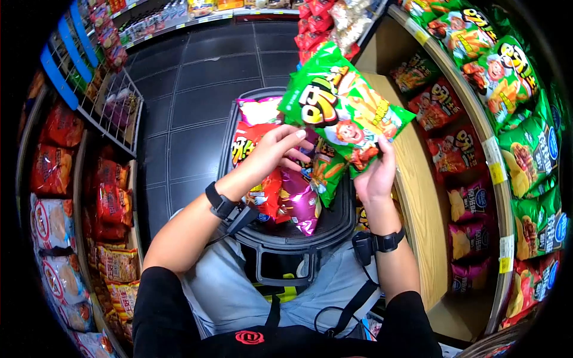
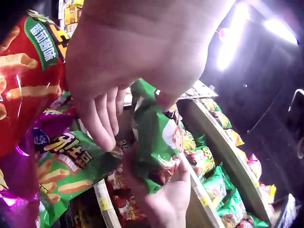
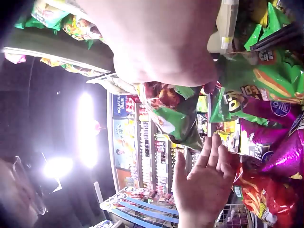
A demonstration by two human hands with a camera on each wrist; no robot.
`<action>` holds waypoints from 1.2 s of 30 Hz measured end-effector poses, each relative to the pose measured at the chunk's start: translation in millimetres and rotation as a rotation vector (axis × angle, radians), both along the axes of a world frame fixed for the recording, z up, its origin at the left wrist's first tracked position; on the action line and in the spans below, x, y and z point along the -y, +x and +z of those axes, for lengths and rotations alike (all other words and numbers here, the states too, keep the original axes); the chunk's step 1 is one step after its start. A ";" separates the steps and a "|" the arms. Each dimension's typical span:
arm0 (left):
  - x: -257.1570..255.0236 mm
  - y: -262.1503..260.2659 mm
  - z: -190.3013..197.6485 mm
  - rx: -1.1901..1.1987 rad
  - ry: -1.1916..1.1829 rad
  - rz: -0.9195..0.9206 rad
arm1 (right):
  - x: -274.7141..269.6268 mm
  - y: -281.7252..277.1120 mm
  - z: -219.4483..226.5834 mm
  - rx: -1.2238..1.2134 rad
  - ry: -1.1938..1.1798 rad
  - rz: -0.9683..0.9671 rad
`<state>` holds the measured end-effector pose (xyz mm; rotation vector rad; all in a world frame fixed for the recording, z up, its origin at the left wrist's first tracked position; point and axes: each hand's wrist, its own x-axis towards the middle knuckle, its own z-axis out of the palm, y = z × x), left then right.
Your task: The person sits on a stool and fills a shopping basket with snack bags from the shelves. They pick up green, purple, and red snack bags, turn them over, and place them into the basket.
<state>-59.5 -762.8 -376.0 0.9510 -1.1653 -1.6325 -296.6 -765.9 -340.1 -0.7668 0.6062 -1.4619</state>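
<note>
A green chip bag [image 1: 340, 107] with a cartoon face hangs tilted over a black basket [image 1: 292, 241]. My right hand [image 1: 377, 176] pinches its lower right corner, thumb on the printed front; the left wrist view shows this right hand [image 2: 168, 199] under the bag [image 2: 154, 142]. My left hand [image 1: 276, 156] is beside the bag's lower left edge, fingers spread; whether the thumb touches it is unclear. In the right wrist view the left hand's [image 3: 204, 185] palm is bare, its fingers extended. Beneath lie red bags [image 1: 265, 194], purple bags [image 1: 298, 200] and another green bag [image 1: 328, 173].
On the right, a wooden shelf [image 1: 421, 197] borders compartments of red and purple bags, with green bags [image 1: 531, 146] on an outer shelf. Left are shelves of red bags [image 1: 113, 203] and a wire rack [image 1: 122, 113]. Dark floor tiles [image 1: 203, 101] lie beyond the basket.
</note>
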 end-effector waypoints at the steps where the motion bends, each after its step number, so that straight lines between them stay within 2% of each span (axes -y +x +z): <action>1: -1.5 -2.3 0.5 -0.055 0.000 -0.011 | -2.2 2.5 0.1 0.002 -0.016 0.024; 3: -3.7 -6.3 1.3 -0.109 -0.003 -0.019 | -1.5 3.4 -2.4 0.021 -0.040 0.131; 6: -3.2 -8.1 2.7 -0.342 -0.013 0.032 | -5.6 10.3 -9.5 -0.046 -0.083 0.181; 8: 2.8 -5.4 -1.5 -0.402 -0.088 0.060 | -9.1 16.1 -10.1 -0.023 -0.048 0.199; 11: -2.0 -3.8 8.2 -0.465 -0.121 0.152 | -7.2 10.3 -21.8 -0.260 0.006 0.280; 12: -1.3 -3.7 7.9 -0.471 -0.122 0.198 | -5.5 8.4 -19.8 -0.257 0.007 0.277; 14: -1.3 -3.6 9.8 -0.525 -0.119 0.219 | -1.5 6.1 -10.7 -0.563 -0.031 0.414; 17: 0.2 -3.0 16.8 -0.612 -0.138 0.246 | -2.6 -6.4 8.6 -0.703 -0.105 0.341; 19: 2.0 -4.4 11.4 -0.642 -0.162 0.306 | -32.5 -42.1 39.0 -0.855 -0.129 0.247; 20: -0.6 -5.1 13.5 -0.657 -0.170 0.308 | -48.7 -59.6 51.0 -0.951 -0.196 0.264; 23: 3.3 -5.6 6.8 -0.656 -0.144 0.306 | -132.3 -106.7 75.6 -1.194 -0.061 0.270; 24: -0.6 -6.4 11.9 -0.645 -0.141 0.313 | -163.5 -125.4 70.5 -1.236 0.005 0.275; 26: -0.9 -7.5 12.4 -0.664 -0.182 0.299 | -223.1 -161.8 33.4 -1.230 0.138 0.148; 28: -0.8 -7.0 8.5 -0.659 -0.144 0.282 | -272.2 -202.5 -22.4 -1.131 0.250 0.075; 30: 2.8 -7.1 2.8 -0.639 -0.165 0.284 | -304.9 -208.3 -67.8 -0.964 0.392 -0.054; 32: 8.1 -9.4 -5.0 -0.589 -0.243 0.279 | -316.1 -203.0 -92.5 -0.952 0.378 -0.173; 34: -10.3 -9.0 7.3 -0.563 -0.092 0.160 | -322.0 -203.5 -97.2 -0.979 0.380 -0.232; 35: 8.4 -8.8 -19.6 -0.532 -0.153 0.170 | -330.7 -208.0 -106.3 -0.912 0.405 -0.263; 36: -11.6 -13.1 1.3 -0.543 -0.087 0.139 | -339.4 -204.2 -101.6 -0.849 0.499 -0.237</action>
